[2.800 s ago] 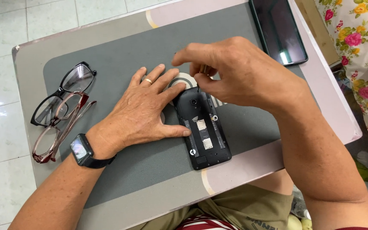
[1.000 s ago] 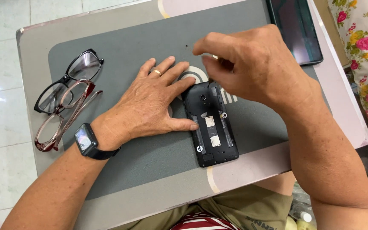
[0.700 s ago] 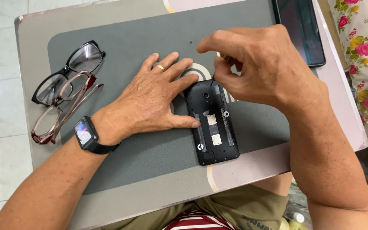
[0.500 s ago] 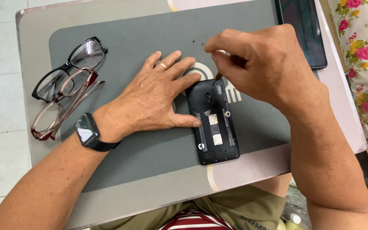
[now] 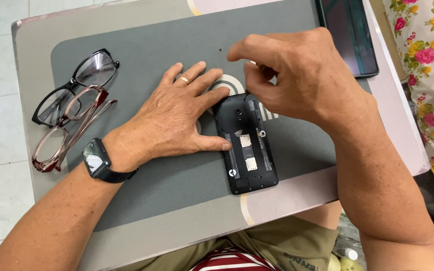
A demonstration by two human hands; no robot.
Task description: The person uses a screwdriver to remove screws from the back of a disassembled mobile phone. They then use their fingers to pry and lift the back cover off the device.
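Two hands work over an opened black phone, which lies back-up with its cover off near the middle of a grey mat on a small table. The left hand lies flat, fingers spread wide, its thumb pressed against the phone's left edge and its index finger touching the phone's top left corner; a gold ring sits on one finger and a black smartwatch on the wrist. The right hand, at about one o'clock from the phone, is pinched narrow around a thin tool whose dark tip meets the phone's top edge; most of the tool is hidden. Inside the phone show two pale rectangular card slots and a round camera lens. At nine o'clock from the left hand lie black-framed glasses and red-framed glasses, overlapping. A dark tablet lies at the table's one o'clock corner.
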